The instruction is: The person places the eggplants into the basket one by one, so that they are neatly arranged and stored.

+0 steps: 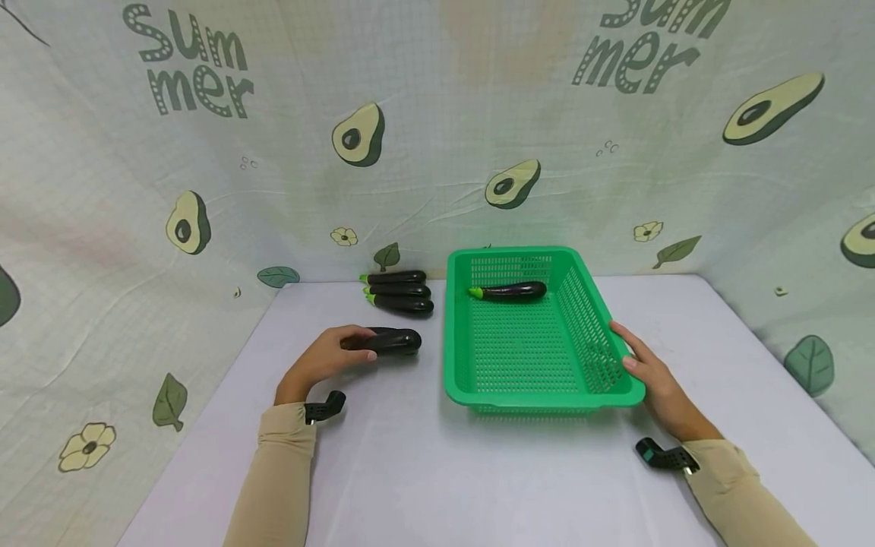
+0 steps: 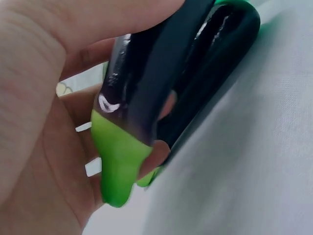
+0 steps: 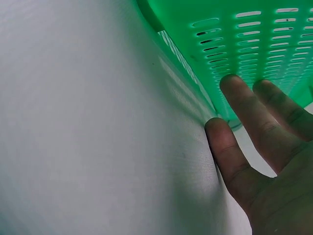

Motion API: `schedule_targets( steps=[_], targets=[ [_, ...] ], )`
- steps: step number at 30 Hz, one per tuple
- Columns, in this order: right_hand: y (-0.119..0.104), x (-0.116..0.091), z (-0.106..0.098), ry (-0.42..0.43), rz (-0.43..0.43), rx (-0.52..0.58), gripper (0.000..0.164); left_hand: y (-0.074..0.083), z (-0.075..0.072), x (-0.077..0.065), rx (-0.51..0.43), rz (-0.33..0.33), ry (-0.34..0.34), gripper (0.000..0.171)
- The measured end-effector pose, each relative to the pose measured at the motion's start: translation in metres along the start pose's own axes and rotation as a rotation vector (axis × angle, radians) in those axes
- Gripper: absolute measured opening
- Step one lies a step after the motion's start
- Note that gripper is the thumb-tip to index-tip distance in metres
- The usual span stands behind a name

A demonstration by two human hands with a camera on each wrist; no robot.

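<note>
Plainly, the held eggplant [image 2: 146,73] is glossy, purple-black and green-capped.

on the printed cloth [image 1: 424,53] in front of me i read "summer" 2 times in grey letters: the left print [image 1: 189,64] splits into "sum" over "mer"; the right print [image 1: 645,45], split alike, is cropped at the top.

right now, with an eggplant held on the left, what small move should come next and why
I'd probably carry the held eggplant in the left grip rightward into the green basket: another eggplant already lies inside with room in front of it, and the right grip touches the basket's side.
</note>
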State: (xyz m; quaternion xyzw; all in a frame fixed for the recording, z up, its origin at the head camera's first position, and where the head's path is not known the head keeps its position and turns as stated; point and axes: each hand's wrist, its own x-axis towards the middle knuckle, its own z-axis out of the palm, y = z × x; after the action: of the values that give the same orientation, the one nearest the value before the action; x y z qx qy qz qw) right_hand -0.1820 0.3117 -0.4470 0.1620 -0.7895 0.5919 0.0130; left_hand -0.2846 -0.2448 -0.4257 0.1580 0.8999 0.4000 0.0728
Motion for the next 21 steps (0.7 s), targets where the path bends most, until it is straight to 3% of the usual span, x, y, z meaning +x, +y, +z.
schedule_targets(
  steps=[7, 21],
  targets=[
    [0.0, 0.0, 0.0, 0.003, -0.004, 0.002, 0.055, 0.006, 0.004, 0.002, -0.037, 0.045, 0.028, 0.048],
    [0.0, 0.0, 0.0, -0.003, 0.007, -0.002, 0.056, 0.016, 0.008, 0.004, -0.037, 0.051, 0.141, 0.052]
  ],
)
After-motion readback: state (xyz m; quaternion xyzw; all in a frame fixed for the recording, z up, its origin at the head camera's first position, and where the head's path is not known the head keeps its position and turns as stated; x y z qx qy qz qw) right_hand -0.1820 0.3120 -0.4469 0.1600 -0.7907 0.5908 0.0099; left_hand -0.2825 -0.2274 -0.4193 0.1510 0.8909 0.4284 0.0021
